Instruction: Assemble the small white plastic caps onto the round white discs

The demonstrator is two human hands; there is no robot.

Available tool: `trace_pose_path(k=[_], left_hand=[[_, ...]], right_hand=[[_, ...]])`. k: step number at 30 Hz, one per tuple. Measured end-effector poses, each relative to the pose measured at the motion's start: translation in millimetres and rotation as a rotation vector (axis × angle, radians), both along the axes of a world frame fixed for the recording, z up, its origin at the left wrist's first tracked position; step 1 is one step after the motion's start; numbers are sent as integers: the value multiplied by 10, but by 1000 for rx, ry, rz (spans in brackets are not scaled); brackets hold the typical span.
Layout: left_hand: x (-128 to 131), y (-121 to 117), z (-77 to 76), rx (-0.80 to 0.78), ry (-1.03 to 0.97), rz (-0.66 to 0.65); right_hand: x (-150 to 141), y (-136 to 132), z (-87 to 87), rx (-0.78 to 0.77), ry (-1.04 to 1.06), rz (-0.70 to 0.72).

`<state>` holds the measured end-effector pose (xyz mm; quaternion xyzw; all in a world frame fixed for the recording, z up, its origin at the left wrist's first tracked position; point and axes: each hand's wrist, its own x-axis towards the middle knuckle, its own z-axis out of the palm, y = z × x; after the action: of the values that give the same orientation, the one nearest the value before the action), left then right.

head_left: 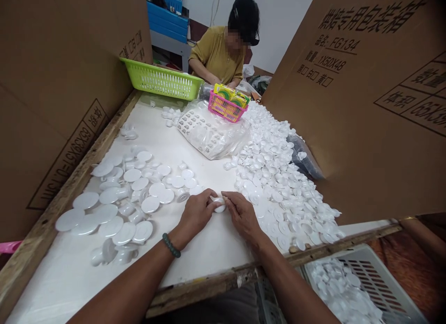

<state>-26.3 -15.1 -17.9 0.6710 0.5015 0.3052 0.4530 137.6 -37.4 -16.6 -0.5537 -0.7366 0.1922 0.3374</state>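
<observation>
Near the front of the white tabletop, my left hand [198,211] and my right hand [243,216] meet over a small white round plastic piece [219,207]. The fingertips of both hands are closed on its edges, and they partly cover it. To the left of my left hand lie many larger white pieces, flat round discs [150,204], some with a short cup-like stem underneath. On the right, a wide heap of small white plastic pieces [268,152] spreads close to my right hand.
A green basket [163,84] stands at the back left. A pink basket [228,111] with yellow packets rests on a plastic bag of labels [205,138]. Cardboard walls [365,142] flank both sides. A grey crate [386,287] holds white pieces lower right. A person [218,54] sits opposite.
</observation>
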Motion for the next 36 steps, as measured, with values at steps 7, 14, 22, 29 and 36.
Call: trace_pose_path(k=[7,14,22,29,36], left_hand=[[-5,7,-21,-110,-133,-38],[-11,29,-10,-154,-165,5],[-15,47,7,-187,-159,20],[6,40,50,-236,-163,79],[14,24,36,-206,-150,73]], right_hand=[[38,-43,76,-3,-20,74],[73,-51,-33,29,-128,109],[34,-22,-75,61,-165,69],[1,90,35,29,-335,91],[-34,29,24,27,-365,55]])
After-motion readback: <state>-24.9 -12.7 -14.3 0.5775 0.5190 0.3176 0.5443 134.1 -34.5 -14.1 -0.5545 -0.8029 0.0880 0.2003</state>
